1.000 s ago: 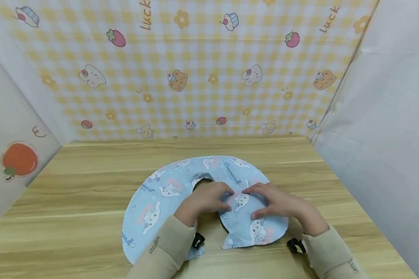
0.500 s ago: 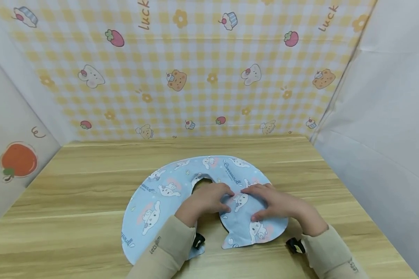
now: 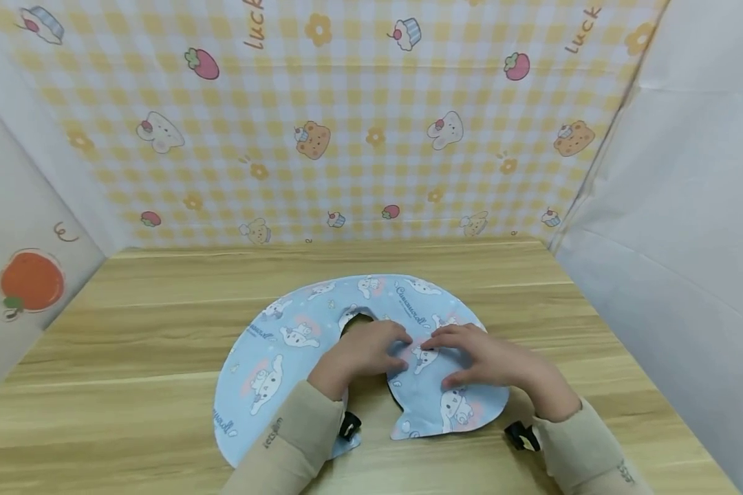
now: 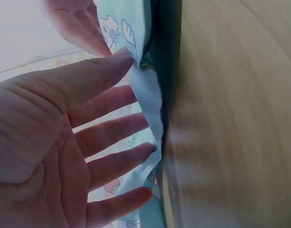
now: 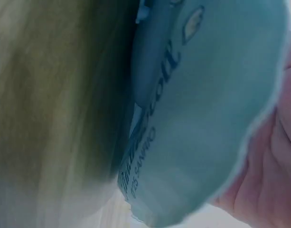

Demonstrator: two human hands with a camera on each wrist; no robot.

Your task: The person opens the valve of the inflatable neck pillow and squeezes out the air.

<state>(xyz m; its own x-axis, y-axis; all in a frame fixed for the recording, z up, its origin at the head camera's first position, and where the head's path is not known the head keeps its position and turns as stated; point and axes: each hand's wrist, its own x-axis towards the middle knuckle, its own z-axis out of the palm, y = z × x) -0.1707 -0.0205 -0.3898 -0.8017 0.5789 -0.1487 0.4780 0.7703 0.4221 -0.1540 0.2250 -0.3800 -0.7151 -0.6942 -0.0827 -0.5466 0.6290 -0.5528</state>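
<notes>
A light blue U-shaped neck pillow (image 3: 297, 330), printed with white long-eared characters, lies on the table with its opening toward the person. My left hand (image 3: 362, 354) reaches across the gap of the U, its thumb and spread fingertips on the inner edge of the right arm of the pillow. In the left wrist view, the thumb (image 4: 88, 78) meets the fabric edge and the other fingers are fairly straight. My right hand (image 3: 492, 357) rests on top of that same arm, fingers and thumb spread apart. The right wrist view shows the pillow's outer side (image 5: 197, 128) hiding much of that hand.
The wood-grain table (image 3: 130, 385) stretches out on both sides of the pillow. A yellow checked backdrop (image 3: 347, 89) stands behind it, with a white wall sheet (image 3: 687, 206) on the right. Black wrist straps (image 3: 523, 436) hang at the cuffs.
The right fingertips have slid slightly left and nearer over the pillow. The left hand and the pillow hold almost the same place.
</notes>
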